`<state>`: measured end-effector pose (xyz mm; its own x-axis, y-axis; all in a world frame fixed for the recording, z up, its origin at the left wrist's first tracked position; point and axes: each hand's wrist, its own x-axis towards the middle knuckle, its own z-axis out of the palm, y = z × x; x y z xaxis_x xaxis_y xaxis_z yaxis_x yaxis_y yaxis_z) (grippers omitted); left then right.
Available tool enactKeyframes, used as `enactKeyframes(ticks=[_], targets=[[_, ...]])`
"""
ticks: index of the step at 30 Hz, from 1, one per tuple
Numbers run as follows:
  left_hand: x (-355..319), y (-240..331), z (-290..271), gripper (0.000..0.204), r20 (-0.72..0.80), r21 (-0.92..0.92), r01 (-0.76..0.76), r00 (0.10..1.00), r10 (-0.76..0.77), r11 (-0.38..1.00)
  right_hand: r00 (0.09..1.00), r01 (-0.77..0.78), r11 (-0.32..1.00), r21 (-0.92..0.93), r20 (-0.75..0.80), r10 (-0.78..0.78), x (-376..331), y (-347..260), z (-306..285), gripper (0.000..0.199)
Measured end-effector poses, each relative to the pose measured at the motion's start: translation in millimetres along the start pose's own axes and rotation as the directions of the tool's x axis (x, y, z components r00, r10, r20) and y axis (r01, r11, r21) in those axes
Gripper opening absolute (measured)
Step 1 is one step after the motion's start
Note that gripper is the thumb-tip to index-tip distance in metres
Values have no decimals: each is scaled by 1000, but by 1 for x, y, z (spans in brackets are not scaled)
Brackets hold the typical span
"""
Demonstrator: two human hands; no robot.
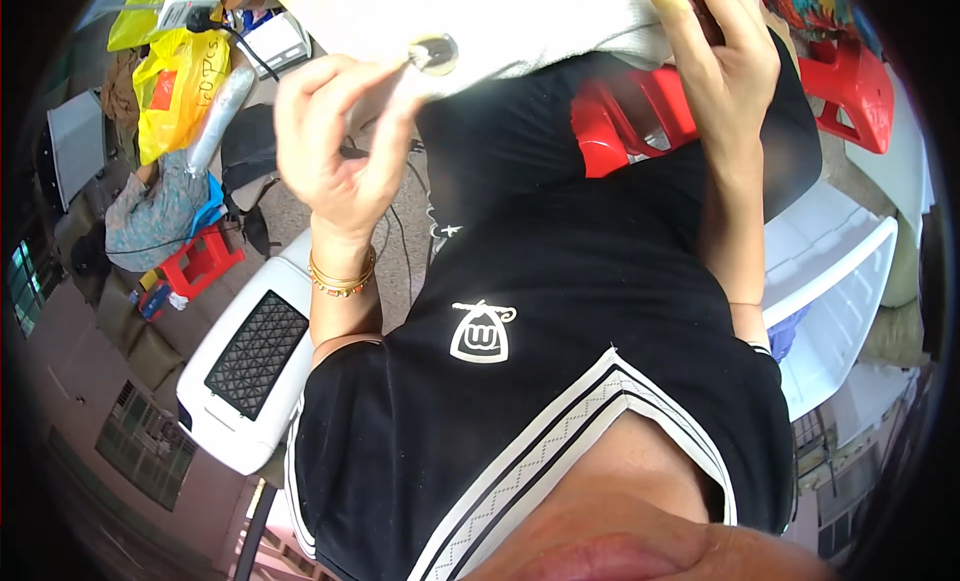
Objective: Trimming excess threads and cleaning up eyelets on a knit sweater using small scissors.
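My left hand [345, 146] is raised near the top, thumb and forefinger pinched on a small round disc [433, 54], partly dark and partly pale. A pale, textured cloth [560, 43] spreads just behind the disc and over the far end of my lap; bright glare washes out part of it. Over the cloth's right side, my right hand [735, 66] has its fingers bent and partly cut off by the top edge. Something dark reddish-brown [706, 16] shows between those fingers, too little of it to name.
Red plastic stools [850, 93] stand at right and beyond my legs. A white plastic bin [835, 296] is at my right, a white case with a black mesh panel [258, 353] at my left. Yellow bags [172, 91], cables [395, 226] and another person [155, 219] are farther left.
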<state>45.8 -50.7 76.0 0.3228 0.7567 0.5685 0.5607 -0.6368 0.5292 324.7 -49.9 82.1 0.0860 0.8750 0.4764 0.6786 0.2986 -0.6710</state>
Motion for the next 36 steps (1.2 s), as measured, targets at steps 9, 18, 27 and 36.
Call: enactKeyframes(ticks=[9,18,27,36], targets=[[1,4,22,23,-143,-147,107,981,-129,983,845,486,873,46,229,-483,-15,-33,16,49],[-2,-4,18,15,-119,-323,141,975,-188,936,842,510,857,-76,245,-480,-12,-45,25,49],[1,-19,22,7,-96,-451,117,979,-178,885,871,255,960,-116,458,-176,20,-92,10,38],[3,-12,23,7,-161,-316,56,981,-112,947,877,43,997,-65,481,-6,27,-105,12,33]])
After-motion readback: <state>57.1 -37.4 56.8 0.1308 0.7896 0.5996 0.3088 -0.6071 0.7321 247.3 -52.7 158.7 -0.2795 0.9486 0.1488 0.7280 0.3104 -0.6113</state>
